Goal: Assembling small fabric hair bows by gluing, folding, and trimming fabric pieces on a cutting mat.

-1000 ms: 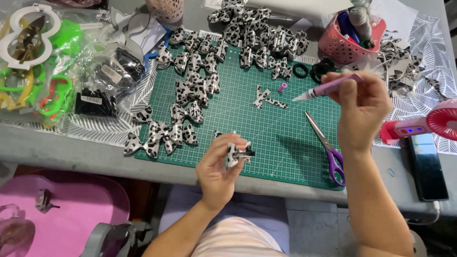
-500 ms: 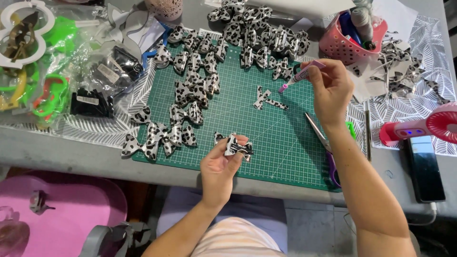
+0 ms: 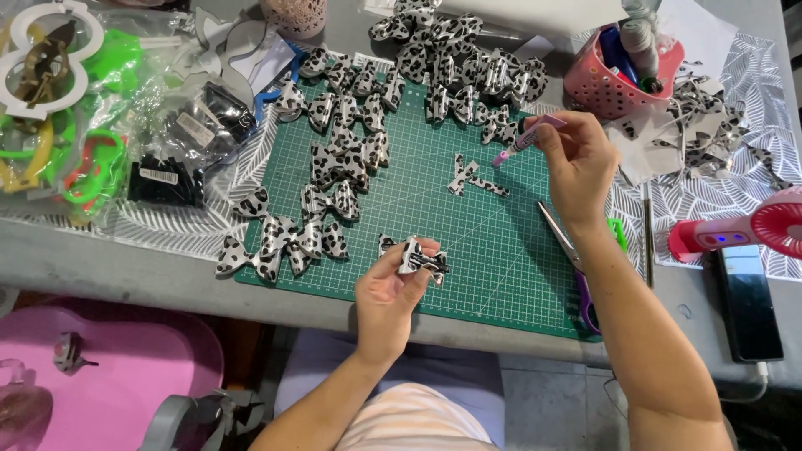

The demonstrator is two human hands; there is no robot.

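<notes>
Left hand (image 3: 393, 288): closed around a spotted bow (image 3: 420, 257), held just above the near part of the green cutting mat (image 3: 493, 250).
Bow: long axis roughly left to right, tilted slightly down to the right; thumb and fingers pinching its middle.
Right hand (image 3: 578, 163): pinched shut on a pink pen (image 3: 528, 139), above the mat's far right area.
Pen: long axis slanting, tip pointing down and to the left, toward two loose strips (image 3: 474, 177) lying on the mat.
Open room: bare green mat between the two hands and across the near right corner.
Left bound: rows of finished bows (image 3: 334, 167) running from the far edge down to the mat's near left corner, some overhanging onto the bench (image 3: 109, 267).
Far bound: pile of bows (image 3: 468, 63) along the mat's far edge.
Right bound: scissors (image 3: 576, 259) lying along the mat's right edge, partly under the right forearm; pink basket (image 3: 597, 83) beyond the far right corner.
Near edge: bench edge just below the mat, left wrist crossing it.
Further right: pink hand fan (image 3: 752, 230) and dark phone (image 3: 745, 305), well apart from both hands.
</notes>
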